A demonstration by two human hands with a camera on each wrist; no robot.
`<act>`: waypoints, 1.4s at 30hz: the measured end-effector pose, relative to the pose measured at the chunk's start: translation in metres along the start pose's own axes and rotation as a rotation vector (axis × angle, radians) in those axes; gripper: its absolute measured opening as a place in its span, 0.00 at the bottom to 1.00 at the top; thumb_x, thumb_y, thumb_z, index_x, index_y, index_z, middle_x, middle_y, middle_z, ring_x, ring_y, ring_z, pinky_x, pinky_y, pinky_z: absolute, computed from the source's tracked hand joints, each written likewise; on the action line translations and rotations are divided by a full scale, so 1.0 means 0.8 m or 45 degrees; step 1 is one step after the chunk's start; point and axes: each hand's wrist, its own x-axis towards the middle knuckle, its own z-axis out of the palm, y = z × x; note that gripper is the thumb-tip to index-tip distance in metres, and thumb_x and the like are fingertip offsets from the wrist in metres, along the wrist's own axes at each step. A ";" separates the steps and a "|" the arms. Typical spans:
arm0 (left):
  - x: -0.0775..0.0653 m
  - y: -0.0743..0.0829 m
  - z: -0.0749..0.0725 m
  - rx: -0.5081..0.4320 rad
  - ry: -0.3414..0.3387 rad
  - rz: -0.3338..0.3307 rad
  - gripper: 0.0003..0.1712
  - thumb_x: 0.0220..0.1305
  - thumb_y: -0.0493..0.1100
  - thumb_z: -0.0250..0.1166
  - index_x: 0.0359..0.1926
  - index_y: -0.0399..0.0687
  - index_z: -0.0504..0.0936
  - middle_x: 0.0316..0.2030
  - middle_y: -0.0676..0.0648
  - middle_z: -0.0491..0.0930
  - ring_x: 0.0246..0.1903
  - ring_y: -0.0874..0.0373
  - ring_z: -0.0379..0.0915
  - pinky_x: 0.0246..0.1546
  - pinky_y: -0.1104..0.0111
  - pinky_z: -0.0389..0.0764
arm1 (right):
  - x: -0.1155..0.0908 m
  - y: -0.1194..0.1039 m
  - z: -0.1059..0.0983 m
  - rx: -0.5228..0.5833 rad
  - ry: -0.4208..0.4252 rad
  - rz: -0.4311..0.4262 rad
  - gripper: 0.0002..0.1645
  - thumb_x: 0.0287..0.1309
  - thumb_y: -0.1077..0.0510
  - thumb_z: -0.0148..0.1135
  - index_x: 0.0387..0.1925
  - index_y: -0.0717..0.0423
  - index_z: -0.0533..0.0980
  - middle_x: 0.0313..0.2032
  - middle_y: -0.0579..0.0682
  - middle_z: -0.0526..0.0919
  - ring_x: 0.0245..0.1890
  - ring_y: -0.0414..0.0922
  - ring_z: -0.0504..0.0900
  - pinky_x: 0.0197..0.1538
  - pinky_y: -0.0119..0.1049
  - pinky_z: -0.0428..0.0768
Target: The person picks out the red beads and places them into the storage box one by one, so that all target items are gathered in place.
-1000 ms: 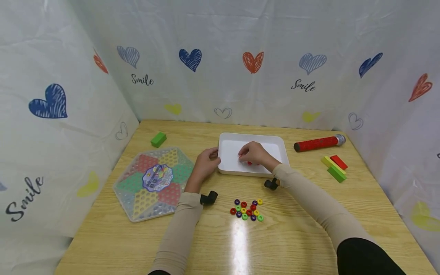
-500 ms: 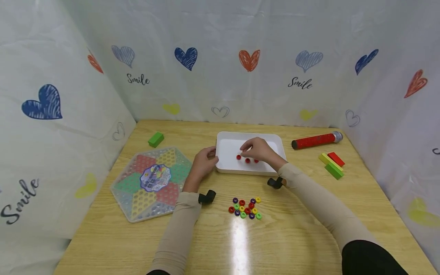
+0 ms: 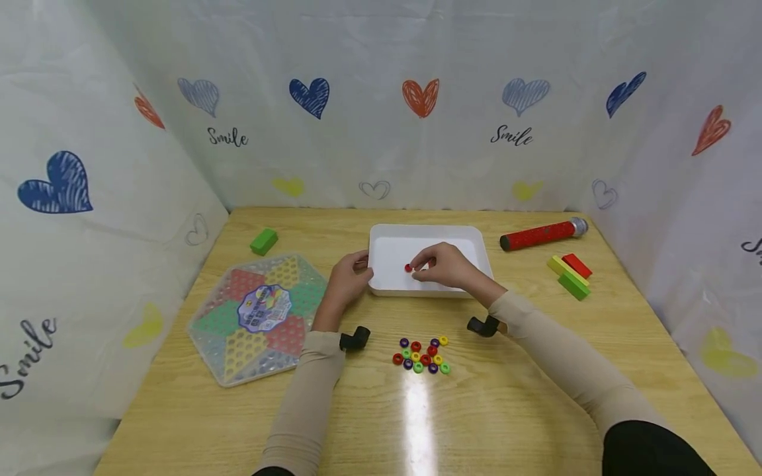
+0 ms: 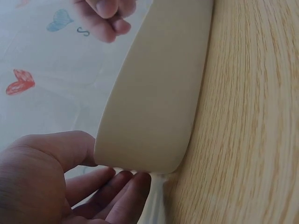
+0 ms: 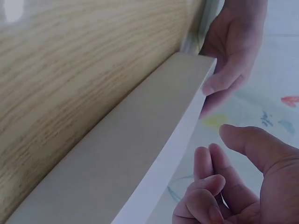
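Note:
The white tray (image 3: 389, 240) lies on the table in the head view. My left hand (image 3: 348, 281) holds its left end, with the thumb at the rim and the fingers (image 4: 133, 198) against the outer wall. Over the inside of the tray is my right hand (image 3: 443, 266), thumb and fingertips parted and nothing visible between them in the right wrist view. A small red bead (image 3: 408, 268) lies on the tray floor right by those fingertips. My right hand covers the part of the tray floor behind it.
Several coloured ring beads (image 3: 425, 359) lie in front of the tray. A hexagonal Chinese checkers board (image 3: 238, 354) is at left, near a green block (image 3: 264, 241). To the right are a red tube (image 3: 538, 236) and three blocks (image 3: 574, 286).
A red bead at my right fingertips was let go on the tray floor, and the fingers parted. Red beads that showed half a second ago are now behind the hand. My left hand stays at the tray.

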 end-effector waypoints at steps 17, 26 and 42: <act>0.002 -0.001 -0.003 -0.008 0.001 0.015 0.30 0.68 0.40 0.60 0.70 0.44 0.73 0.65 0.41 0.75 0.64 0.45 0.74 0.67 0.52 0.74 | -0.056 -0.009 0.024 0.098 -0.047 -0.078 0.12 0.56 0.59 0.72 0.42 0.59 0.88 0.36 0.48 0.89 0.26 0.40 0.73 0.32 0.32 0.75; 0.001 0.000 -0.004 -0.019 -0.013 0.007 0.31 0.68 0.41 0.60 0.71 0.44 0.72 0.66 0.41 0.75 0.65 0.46 0.73 0.67 0.52 0.75 | -0.080 0.002 0.044 0.145 -0.084 -0.043 0.12 0.57 0.56 0.73 0.41 0.57 0.87 0.36 0.47 0.89 0.22 0.39 0.70 0.28 0.31 0.72; 0.004 0.003 -0.001 -0.005 -0.019 0.013 0.31 0.68 0.41 0.59 0.71 0.42 0.71 0.66 0.40 0.74 0.65 0.45 0.73 0.67 0.52 0.74 | -0.101 0.014 0.080 0.173 -0.141 0.000 0.10 0.52 0.55 0.76 0.39 0.50 0.87 0.31 0.42 0.87 0.25 0.38 0.75 0.30 0.30 0.75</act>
